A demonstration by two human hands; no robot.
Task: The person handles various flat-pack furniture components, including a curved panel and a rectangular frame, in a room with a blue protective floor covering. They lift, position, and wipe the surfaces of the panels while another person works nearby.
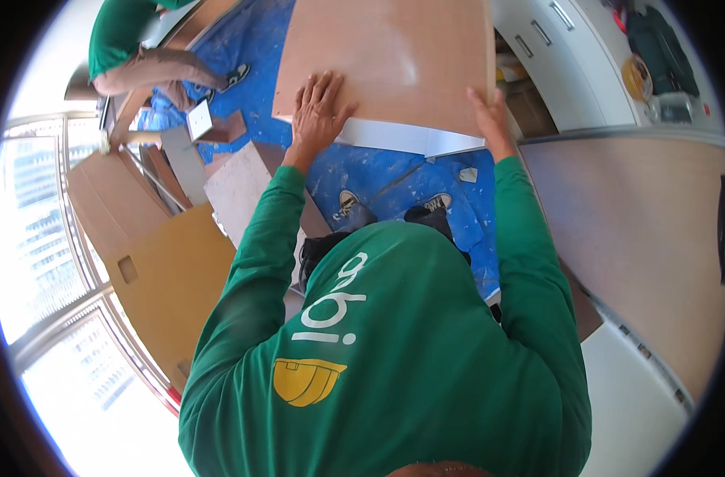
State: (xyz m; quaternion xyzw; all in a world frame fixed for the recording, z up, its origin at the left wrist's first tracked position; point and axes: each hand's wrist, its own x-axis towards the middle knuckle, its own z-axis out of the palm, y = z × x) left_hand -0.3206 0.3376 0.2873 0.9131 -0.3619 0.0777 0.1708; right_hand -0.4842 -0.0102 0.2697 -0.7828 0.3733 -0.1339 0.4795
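A large, smooth wood-coloured panel (386, 60) stretches out in front of me, with a white part showing below its near edge. My left hand (319, 115) lies flat on the panel's near left corner, fingers spread. At the panel's right edge, my right hand (491, 119) grips the side near the corner. Its thumb side shows, while some of its fingers are hidden.
Blue sheeting (378, 171) covers the floor around my shoes. Boards (160, 270) lean at the left by the windows. White drawers (545, 56) and a wood-coloured surface (625, 215) stand at the right. A co-worker in green (120, 40) bends at the far left.
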